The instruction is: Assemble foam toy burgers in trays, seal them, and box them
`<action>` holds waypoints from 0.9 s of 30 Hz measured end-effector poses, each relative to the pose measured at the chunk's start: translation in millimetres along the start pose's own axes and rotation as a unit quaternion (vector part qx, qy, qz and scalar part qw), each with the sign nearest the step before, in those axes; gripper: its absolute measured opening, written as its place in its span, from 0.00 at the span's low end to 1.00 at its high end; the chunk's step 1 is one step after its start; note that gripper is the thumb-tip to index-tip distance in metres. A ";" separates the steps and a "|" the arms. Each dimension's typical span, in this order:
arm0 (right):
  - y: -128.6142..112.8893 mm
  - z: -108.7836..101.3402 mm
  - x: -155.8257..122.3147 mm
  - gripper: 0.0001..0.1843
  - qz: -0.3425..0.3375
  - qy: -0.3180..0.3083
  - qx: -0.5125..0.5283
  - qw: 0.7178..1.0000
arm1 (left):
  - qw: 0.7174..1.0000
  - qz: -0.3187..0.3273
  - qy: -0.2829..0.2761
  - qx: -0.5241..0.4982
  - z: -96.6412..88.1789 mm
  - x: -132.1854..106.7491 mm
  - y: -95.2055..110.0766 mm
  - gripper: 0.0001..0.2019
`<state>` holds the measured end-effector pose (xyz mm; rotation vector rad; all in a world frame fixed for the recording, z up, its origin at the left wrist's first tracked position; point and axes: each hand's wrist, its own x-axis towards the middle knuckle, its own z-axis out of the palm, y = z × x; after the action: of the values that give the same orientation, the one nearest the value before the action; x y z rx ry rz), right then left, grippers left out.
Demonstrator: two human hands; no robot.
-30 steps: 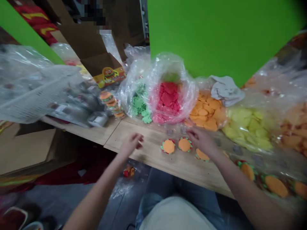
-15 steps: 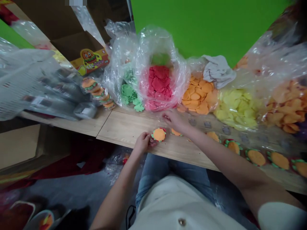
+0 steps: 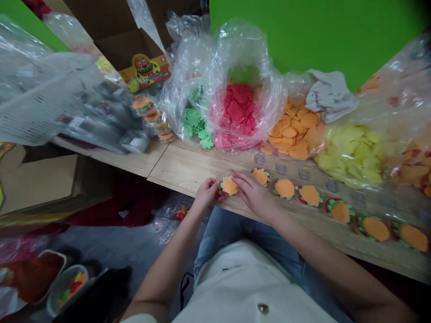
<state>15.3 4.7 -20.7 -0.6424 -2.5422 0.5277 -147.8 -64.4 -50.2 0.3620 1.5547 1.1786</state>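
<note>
A layered toy burger with an orange round on top and green and red edges showing is between my two hands at the front of the table. My left hand pinches its left edge. On its right side rest the fingertips of my right hand, closed on that edge. To the right, more toy burgers lie in a row. Behind that row sit small clear plastic pieces.
Along the back stand clear bags of green pieces, red pieces, orange rounds and yellow rounds. At left are stacked burgers, a white basket and a printed carton. The wooden table's front edge is near my lap.
My right hand has come from the back of the table, near the red bag, to the burger's right edge. My left hand still holds the burger. The camera view has shifted.
</note>
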 end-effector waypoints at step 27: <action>-11.2 -18.9 -33.5 0.15 0.231 -0.121 0.201 0.944 | 0.984 -0.057 -0.169 0.011 -22.2 -54.3 6.6 0.14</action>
<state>47.5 -17.3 -11.3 -1.0708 -2.3775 1.3183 -150.1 -112.5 -16.2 0.4572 1.2747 0.9568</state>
